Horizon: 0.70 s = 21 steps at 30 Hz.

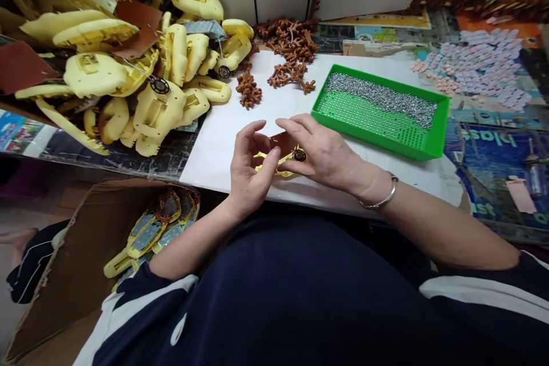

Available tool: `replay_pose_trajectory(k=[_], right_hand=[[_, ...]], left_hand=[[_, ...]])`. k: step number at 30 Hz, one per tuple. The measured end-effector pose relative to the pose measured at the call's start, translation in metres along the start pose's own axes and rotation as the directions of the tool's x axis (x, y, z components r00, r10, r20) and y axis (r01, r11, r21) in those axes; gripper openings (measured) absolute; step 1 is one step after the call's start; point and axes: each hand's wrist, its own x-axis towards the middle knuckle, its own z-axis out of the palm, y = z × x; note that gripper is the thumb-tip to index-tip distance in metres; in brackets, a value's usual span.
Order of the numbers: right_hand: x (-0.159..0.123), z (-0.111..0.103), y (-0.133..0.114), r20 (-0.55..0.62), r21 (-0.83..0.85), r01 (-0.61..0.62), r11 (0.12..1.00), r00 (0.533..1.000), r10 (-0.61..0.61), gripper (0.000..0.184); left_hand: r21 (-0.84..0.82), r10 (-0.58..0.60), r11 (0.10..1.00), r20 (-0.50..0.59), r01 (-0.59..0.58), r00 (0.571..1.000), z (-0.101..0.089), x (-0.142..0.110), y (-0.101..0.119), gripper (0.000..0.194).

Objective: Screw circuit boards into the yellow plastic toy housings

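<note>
Between my two hands, just above the white work surface, is a yellow plastic toy shell [283, 170] with a brown circuit board [283, 142] and a small round black speaker [299, 154]. My left hand [252, 174] is closed around the shell's left side, its thumb lying along the near edge. From the right, my right hand [328, 151] grips the same shell, fingers arched over the board and thumb close to the speaker. My fingers hide much of the shell and board.
A green tray [381, 146] of small metal screws lies to the right. Brown plastic pieces [291, 40] lie ahead, with yellow shells [158, 108] piled left. Small pale parts [484, 66] are spread far right. Below left, a cardboard box [81, 251] holds yellow shells with grey plates.
</note>
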Motion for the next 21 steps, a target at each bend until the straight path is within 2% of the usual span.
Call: replay_pose_trajectory(k=[3, 5, 8, 10, 13, 15, 17, 19, 21], right_hand=[[-0.006, 0.012, 0.005, -0.080, 0.069, 0.044, 0.997, 0.996, -0.039, 0.053], [-0.012, 0.015, 0.009, -0.155, 0.152, 0.037, 0.988, 0.988, -0.013, 0.058], [-0.022, 0.014, 0.013, -0.201, 0.306, -0.051, 0.951, 0.973, 0.117, 0.058], [-0.026, 0.013, 0.013, -0.187, 0.407, -0.157, 0.900, 0.950, 0.250, 0.045], [-0.031, 0.014, 0.010, -0.129, 0.594, -0.320, 0.738, 0.868, 0.480, 0.021], [-0.032, 0.015, 0.007, -0.090, 0.730, -0.335, 0.596, 0.817, 0.570, 0.015], [-0.035, 0.016, 0.004, -0.055, 0.825, -0.307, 0.475, 0.792, 0.608, 0.015], [-0.037, 0.015, 0.004, -0.027, 0.868, -0.299, 0.397, 0.769, 0.638, 0.017], [-0.040, 0.013, 0.004, -0.008, 0.884, -0.306, 0.353, 0.746, 0.666, 0.022]], left_hand=[[-0.049, -0.016, 0.999, 0.078, 0.020, 0.997, 0.002, 0.001, -0.001, 0.043], [-0.023, -0.010, 1.000, 0.067, 0.011, 0.998, 0.001, 0.003, -0.007, 0.041], [0.113, 0.020, 0.993, 0.077, -0.028, 0.997, -0.001, 0.008, -0.019, 0.040], [0.240, 0.054, 0.967, 0.154, -0.090, 0.987, 0.000, 0.012, -0.025, 0.046], [0.414, 0.103, 0.888, 0.245, -0.200, 0.964, 0.003, 0.016, -0.028, 0.053], [0.498, 0.109, 0.836, 0.264, -0.232, 0.958, 0.004, 0.018, -0.027, 0.054], [0.556, 0.101, 0.795, 0.271, -0.242, 0.957, 0.006, 0.020, -0.026, 0.054], [0.604, 0.099, 0.754, 0.283, -0.257, 0.954, 0.008, 0.021, -0.026, 0.045], [0.641, 0.113, 0.708, 0.314, -0.298, 0.943, 0.009, 0.022, -0.026, 0.023]])
